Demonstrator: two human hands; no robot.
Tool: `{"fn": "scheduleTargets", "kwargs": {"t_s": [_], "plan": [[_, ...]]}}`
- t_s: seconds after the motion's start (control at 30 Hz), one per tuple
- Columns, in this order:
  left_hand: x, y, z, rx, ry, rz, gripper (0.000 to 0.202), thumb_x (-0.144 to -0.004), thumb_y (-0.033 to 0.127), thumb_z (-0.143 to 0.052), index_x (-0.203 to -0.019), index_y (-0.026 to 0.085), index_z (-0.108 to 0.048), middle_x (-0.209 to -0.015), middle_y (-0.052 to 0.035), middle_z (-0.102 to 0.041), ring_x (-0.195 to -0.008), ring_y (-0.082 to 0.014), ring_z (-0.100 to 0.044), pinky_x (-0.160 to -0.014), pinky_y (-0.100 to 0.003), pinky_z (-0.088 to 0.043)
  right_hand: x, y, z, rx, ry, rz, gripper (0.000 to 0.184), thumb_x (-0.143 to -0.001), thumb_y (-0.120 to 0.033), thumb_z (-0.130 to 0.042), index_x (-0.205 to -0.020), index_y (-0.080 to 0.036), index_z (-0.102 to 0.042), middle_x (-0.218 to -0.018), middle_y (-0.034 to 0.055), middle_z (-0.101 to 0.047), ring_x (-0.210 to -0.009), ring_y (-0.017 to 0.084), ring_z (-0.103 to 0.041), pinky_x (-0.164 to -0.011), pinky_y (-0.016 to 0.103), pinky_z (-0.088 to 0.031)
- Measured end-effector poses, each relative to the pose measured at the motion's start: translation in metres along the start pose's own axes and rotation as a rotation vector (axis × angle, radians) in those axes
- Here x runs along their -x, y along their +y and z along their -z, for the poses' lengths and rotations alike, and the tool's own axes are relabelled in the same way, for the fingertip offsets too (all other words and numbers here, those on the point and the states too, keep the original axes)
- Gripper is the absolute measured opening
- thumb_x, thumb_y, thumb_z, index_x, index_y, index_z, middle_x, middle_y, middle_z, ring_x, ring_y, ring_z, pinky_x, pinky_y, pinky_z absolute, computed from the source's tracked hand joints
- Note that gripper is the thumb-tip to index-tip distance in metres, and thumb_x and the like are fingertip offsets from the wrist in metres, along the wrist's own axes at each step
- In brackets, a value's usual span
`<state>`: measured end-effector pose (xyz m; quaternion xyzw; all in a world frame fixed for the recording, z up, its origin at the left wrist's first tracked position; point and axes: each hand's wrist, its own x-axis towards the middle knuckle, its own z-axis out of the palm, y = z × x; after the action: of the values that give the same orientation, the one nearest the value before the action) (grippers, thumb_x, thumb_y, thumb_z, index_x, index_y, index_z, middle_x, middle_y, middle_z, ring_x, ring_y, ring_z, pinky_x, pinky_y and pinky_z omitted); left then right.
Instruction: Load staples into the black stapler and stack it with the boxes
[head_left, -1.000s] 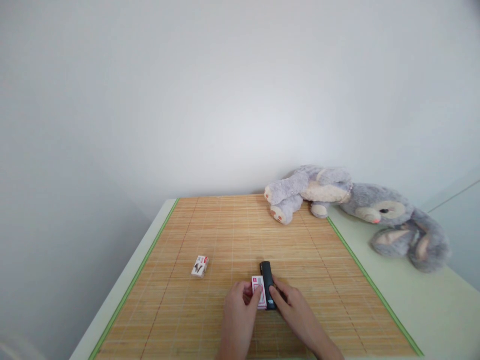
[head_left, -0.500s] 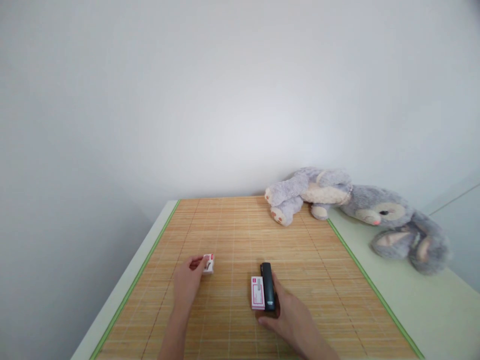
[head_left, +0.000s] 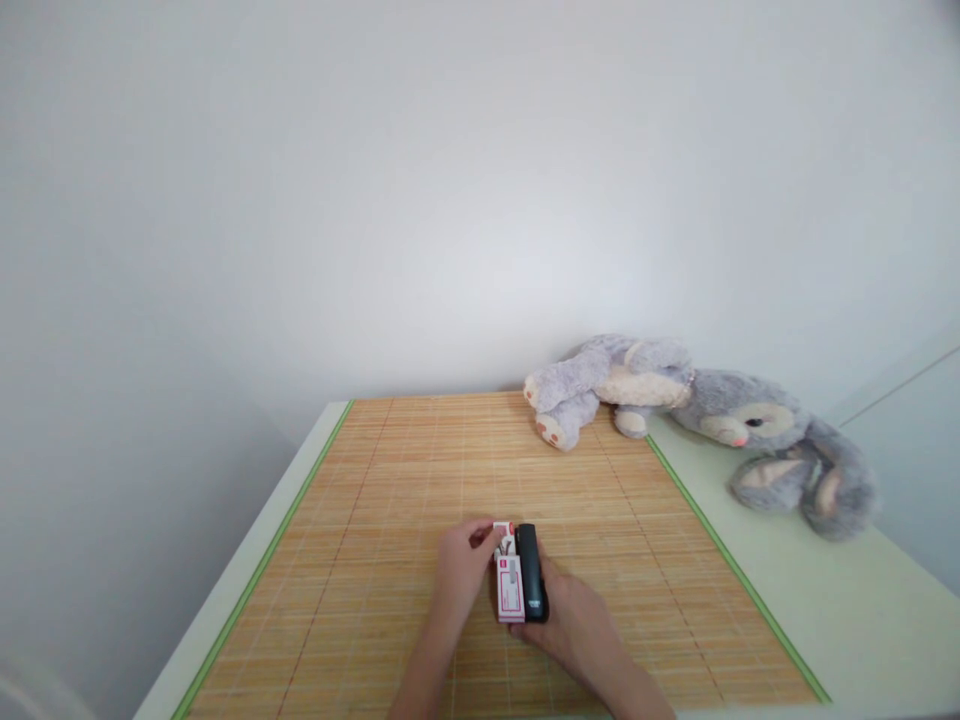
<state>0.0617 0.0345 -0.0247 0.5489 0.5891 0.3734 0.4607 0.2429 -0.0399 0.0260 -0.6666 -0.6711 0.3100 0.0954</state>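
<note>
A black stapler (head_left: pixel 531 584) lies on the bamboo mat (head_left: pixel 375 560) with a white and red box (head_left: pixel 510 597) flat beside its left edge. My left hand (head_left: pixel 463 565) pinches a smaller white and red box (head_left: pixel 504 534) and holds it at the far end of the flat box, touching the stapler's side. My right hand (head_left: pixel 568 622) rests on the mat against the stapler's right side and near end, fingers curled round it.
A grey plush rabbit (head_left: pixel 697 420) lies at the mat's far right corner, partly on the pale green table (head_left: pixel 817 610). The mat has green edging. A white wall stands behind the table.
My left hand went out to the small box at the mat's left, picked it up and carried it right to the stapler. My right hand stayed by the stapler.
</note>
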Motion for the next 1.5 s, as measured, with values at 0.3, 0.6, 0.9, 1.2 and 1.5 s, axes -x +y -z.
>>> {"fn": "scheduleTargets", "kwargs": {"t_s": [0.3, 0.6, 0.9, 1.2, 1.5], "plan": [[0.023, 0.002, -0.007, -0.037, 0.156, -0.053, 0.05, -0.096, 0.055, -0.054, -0.122, 0.017, -0.074, -0.122, -0.0137, -0.074, -0.114, -0.0272, -0.07, -0.107, -0.044, -0.052, 0.002, -0.002, 0.003, -0.018, -0.002, 0.008, 0.074, -0.072, -0.035, -0.079, -0.142, -0.025, -0.056, -0.11, 0.01, -0.079, -0.097, 0.032, -0.076, -0.076, 0.033, -0.05], [0.069, -0.005, -0.051, 0.09, 0.118, -0.007, 0.065, -0.105, 0.051, -0.038, -0.162, 0.022, -0.035, -0.171, -0.0077, -0.032, -0.159, -0.0222, -0.029, -0.132, -0.043, -0.024, 0.0, -0.002, 0.001, -0.045, 0.011, 0.034, 0.082, -0.077, -0.03, -0.074, -0.154, -0.023, -0.047, -0.107, 0.011, -0.081, -0.096, 0.031, -0.077, -0.076, 0.031, -0.051], [0.072, -0.002, -0.054, 0.126, 0.06, 0.038, 0.07, -0.105, 0.052, -0.033, -0.167, 0.02, -0.021, -0.175, -0.0055, -0.018, -0.162, -0.0205, -0.013, -0.134, -0.043, -0.012, -0.002, 0.001, -0.001, -0.066, 0.01, 0.076, 0.083, -0.078, -0.026, -0.07, -0.157, -0.023, -0.044, -0.115, 0.0124, -0.079, -0.104, 0.032, -0.075, -0.081, 0.032, -0.052], [0.071, -0.005, -0.073, 0.087, 0.06, 0.032, 0.071, -0.106, 0.05, -0.028, -0.168, 0.018, -0.015, -0.177, -0.005, -0.009, -0.163, -0.02, -0.005, -0.134, -0.042, -0.006, -0.002, 0.014, 0.006, -0.123, -0.014, 0.107, 0.082, -0.075, -0.024, -0.068, -0.154, -0.023, -0.047, -0.117, 0.0121, -0.079, -0.104, 0.032, -0.075, -0.085, 0.033, -0.052], [0.067, 0.031, -0.192, 0.096, -0.122, 0.029, 0.072, -0.106, 0.044, -0.022, -0.168, 0.017, 0.002, -0.177, -0.0034, 0.007, -0.163, -0.0173, 0.006, -0.134, -0.037, -0.003, 0.012, 0.117, 0.071, -0.134, -0.001, 0.055, 0.068, -0.07, -0.028, -0.069, -0.138, -0.02, -0.061, -0.112, 0.0095, -0.079, -0.095, 0.03, -0.074, -0.08, 0.033, -0.051]]}}
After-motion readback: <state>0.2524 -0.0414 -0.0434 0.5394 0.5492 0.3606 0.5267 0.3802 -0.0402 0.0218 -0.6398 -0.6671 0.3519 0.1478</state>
